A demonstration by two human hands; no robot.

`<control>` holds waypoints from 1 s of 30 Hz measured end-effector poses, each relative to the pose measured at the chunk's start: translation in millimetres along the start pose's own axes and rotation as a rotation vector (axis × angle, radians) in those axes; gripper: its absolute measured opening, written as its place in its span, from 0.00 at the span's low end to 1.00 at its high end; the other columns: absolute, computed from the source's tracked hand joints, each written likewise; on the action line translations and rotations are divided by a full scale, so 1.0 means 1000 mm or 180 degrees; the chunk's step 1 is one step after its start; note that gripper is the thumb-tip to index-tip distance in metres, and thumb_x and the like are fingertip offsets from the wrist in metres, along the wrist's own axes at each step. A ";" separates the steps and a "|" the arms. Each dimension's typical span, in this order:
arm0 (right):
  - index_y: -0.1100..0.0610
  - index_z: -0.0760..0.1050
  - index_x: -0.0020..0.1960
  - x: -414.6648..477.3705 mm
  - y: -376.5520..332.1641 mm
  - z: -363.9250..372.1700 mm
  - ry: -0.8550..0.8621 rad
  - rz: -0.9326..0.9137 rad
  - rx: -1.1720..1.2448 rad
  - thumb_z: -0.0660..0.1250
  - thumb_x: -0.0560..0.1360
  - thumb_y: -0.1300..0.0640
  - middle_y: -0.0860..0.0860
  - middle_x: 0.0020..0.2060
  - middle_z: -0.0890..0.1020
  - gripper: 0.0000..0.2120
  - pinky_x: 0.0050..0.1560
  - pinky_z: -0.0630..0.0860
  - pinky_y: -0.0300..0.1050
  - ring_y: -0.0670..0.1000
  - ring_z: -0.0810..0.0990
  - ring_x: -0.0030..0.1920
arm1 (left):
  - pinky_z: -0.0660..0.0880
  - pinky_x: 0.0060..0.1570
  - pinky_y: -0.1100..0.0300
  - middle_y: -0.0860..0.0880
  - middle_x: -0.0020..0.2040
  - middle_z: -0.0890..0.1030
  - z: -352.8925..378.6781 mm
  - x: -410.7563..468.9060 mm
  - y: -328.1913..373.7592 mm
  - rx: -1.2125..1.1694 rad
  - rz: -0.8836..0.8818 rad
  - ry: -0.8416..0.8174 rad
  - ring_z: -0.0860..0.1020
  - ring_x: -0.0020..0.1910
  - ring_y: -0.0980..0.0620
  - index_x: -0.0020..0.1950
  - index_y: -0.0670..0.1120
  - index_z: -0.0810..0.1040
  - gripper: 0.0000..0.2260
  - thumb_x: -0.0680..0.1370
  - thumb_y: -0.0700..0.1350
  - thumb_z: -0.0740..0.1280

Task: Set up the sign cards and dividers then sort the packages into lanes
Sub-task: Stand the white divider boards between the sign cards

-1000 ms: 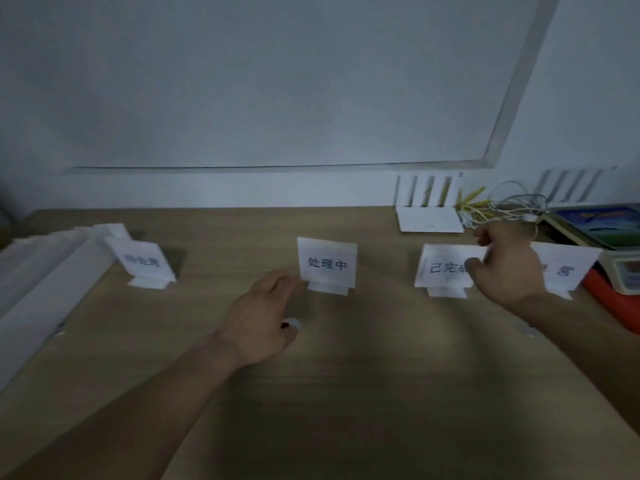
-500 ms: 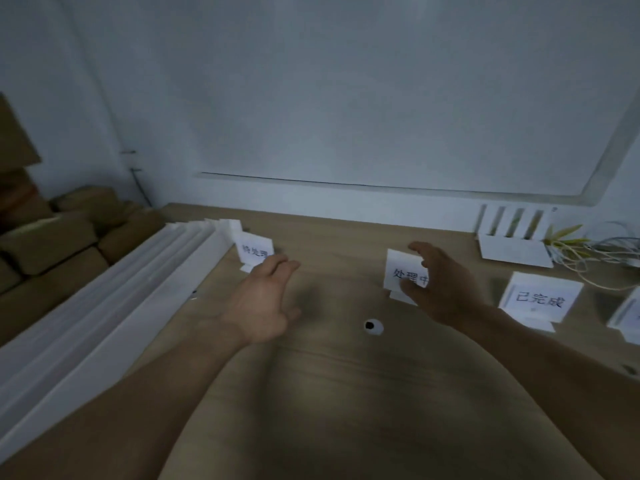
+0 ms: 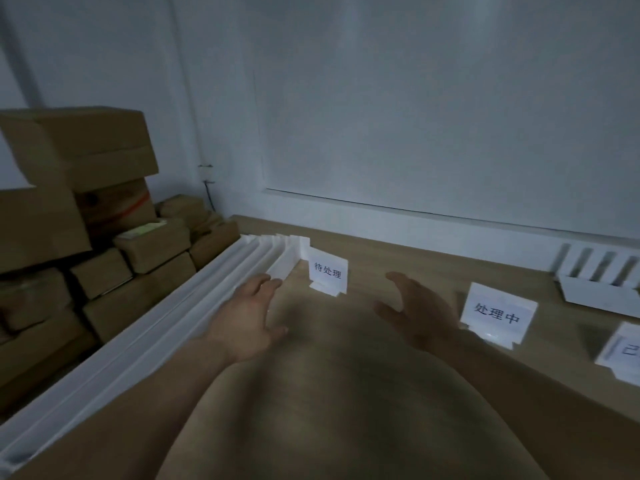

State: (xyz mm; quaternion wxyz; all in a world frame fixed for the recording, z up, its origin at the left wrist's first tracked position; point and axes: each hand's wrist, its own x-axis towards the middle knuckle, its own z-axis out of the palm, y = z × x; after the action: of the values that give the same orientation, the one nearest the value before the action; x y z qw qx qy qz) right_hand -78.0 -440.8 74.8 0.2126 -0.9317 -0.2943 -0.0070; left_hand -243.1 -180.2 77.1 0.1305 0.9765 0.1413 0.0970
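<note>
Three white sign cards stand in a row on the wooden table [image 3: 346, 393]: the left card [image 3: 327, 273], the middle card [image 3: 497, 315] and a third card [image 3: 623, 355] cut by the right edge. Long white dividers [image 3: 166, 327] lie stacked along the table's left side. My left hand [image 3: 247, 315] is open, fingertips at the rightmost divider's edge. My right hand [image 3: 417, 311] hovers open between the left and middle cards, holding nothing. Brown cardboard packages [image 3: 114, 258] are piled left of the table.
A white slotted rack [image 3: 602, 275] stands at the back right by the wall. The package pile rises high at the far left. The wall runs close behind the cards.
The view has swung left, bringing the package pile into sight. My left hand has moved from the middle of the table to the dividers. My right hand has left the cards and followed leftward.
</note>
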 end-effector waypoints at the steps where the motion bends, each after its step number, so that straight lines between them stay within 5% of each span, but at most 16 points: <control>1: 0.48 0.62 0.77 0.008 -0.019 0.014 -0.0052 0.0057 -0.0054 0.63 0.78 0.36 0.50 0.73 0.72 0.32 0.67 0.71 0.51 0.56 0.73 0.70 | 0.68 0.72 0.52 0.54 0.80 0.55 -0.002 0.003 -0.022 0.0010 0.0008 -0.0022 0.61 0.76 0.50 0.80 0.54 0.55 0.37 0.76 0.60 0.69; 6: 0.49 0.72 0.71 0.047 -0.120 0.099 -0.0402 0.0405 0.0130 0.65 0.78 0.38 0.50 0.64 0.80 0.25 0.60 0.74 0.47 0.54 0.79 0.62 | 0.69 0.69 0.51 0.51 0.80 0.54 -0.003 0.013 -0.143 0.0068 0.0013 -0.0195 0.62 0.76 0.48 0.79 0.52 0.58 0.29 0.80 0.55 0.64; 11: 0.59 0.77 0.63 0.072 -0.219 0.188 -0.0813 0.0678 0.0520 0.64 0.81 0.43 0.54 0.59 0.80 0.21 0.52 0.66 0.40 0.54 0.77 0.60 | 0.71 0.67 0.52 0.48 0.79 0.56 0.001 0.015 -0.243 0.0144 -0.0013 -0.0432 0.64 0.75 0.46 0.78 0.49 0.61 0.27 0.81 0.50 0.64; 16: 0.53 0.76 0.44 0.084 -0.273 0.259 -0.1263 0.0831 0.0594 0.60 0.81 0.37 0.44 0.34 0.72 0.20 0.38 0.68 0.39 0.45 0.77 0.39 | 0.74 0.60 0.54 0.49 0.76 0.58 0.008 0.017 -0.289 0.0155 0.0091 -0.0633 0.70 0.67 0.49 0.75 0.49 0.63 0.25 0.80 0.51 0.65; 19: 0.50 0.75 0.40 0.084 -0.290 0.282 -0.1424 0.0967 0.0635 0.61 0.80 0.38 0.45 0.36 0.78 0.19 0.35 0.72 0.38 0.43 0.76 0.36 | 0.75 0.55 0.53 0.49 0.70 0.64 0.014 0.020 -0.296 0.0143 0.0161 -0.0704 0.72 0.62 0.51 0.68 0.48 0.69 0.20 0.78 0.52 0.65; 22: 0.53 0.79 0.51 0.086 -0.299 0.300 -0.1450 0.1006 0.0568 0.61 0.80 0.38 0.48 0.44 0.84 0.19 0.47 0.82 0.46 0.48 0.83 0.44 | 0.73 0.52 0.60 0.54 0.61 0.66 0.021 0.022 -0.294 0.0089 0.0122 -0.0820 0.71 0.56 0.55 0.64 0.51 0.71 0.15 0.79 0.53 0.66; 30: 0.52 0.78 0.56 0.094 -0.301 0.320 -0.1442 0.1116 0.0569 0.62 0.81 0.40 0.49 0.48 0.83 0.17 0.42 0.76 0.40 0.48 0.82 0.45 | 0.76 0.55 0.60 0.54 0.56 0.72 0.047 0.015 -0.300 -0.0093 0.0197 -0.1064 0.73 0.51 0.58 0.55 0.54 0.76 0.09 0.80 0.57 0.64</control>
State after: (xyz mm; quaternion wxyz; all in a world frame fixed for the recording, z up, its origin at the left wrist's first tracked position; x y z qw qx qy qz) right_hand -202.3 -40.1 -85.2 0.2206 -0.9238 -0.1684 0.2639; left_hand -293.3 91.2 -49.5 0.1633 0.9809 0.0861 -0.0608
